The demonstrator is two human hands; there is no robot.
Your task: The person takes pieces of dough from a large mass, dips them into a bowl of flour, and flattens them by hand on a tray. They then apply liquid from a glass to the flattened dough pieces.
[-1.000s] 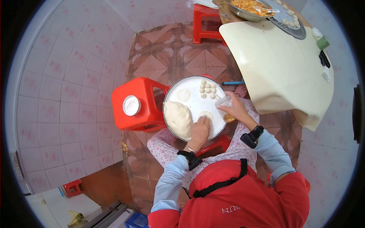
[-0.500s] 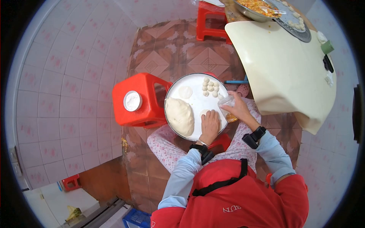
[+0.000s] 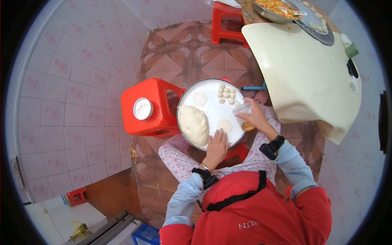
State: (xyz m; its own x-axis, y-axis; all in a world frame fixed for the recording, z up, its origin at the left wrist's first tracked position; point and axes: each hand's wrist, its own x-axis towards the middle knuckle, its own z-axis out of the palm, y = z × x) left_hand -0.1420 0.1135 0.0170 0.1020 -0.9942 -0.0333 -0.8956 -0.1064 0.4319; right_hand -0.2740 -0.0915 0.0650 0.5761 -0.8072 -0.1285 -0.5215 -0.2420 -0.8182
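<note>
My left hand (image 3: 217, 146) lies with fingers extended on the lower part of a round white tray (image 3: 210, 83). Its fingertips are at the lower edge of a flat dough disc (image 3: 224, 125), and a large mound of dough (image 3: 192, 125) is just left of them. My right hand (image 3: 256, 116), at the tray's right rim, is closed around a clear cup (image 3: 243, 108). Below that hand, an amber-coloured thing (image 3: 247, 126) shows in part. Farther up the tray are a second thin dough disc (image 3: 199, 99) and several small dough balls (image 3: 226, 93).
Left of the tray, a red stool (image 3: 139, 87) carries a bowl of white powder (image 3: 143, 109). At the upper right, a cream sheet (image 3: 302, 69) drapes over a table. A metal bowl of orange filling (image 3: 272, 15) stands there beside a grey round tray (image 3: 326, 38) with dough pieces.
My left hand has slid off the dough disc, down and to the left, uncovering it. The right hand keeps the clear cup in nearly the same place.
</note>
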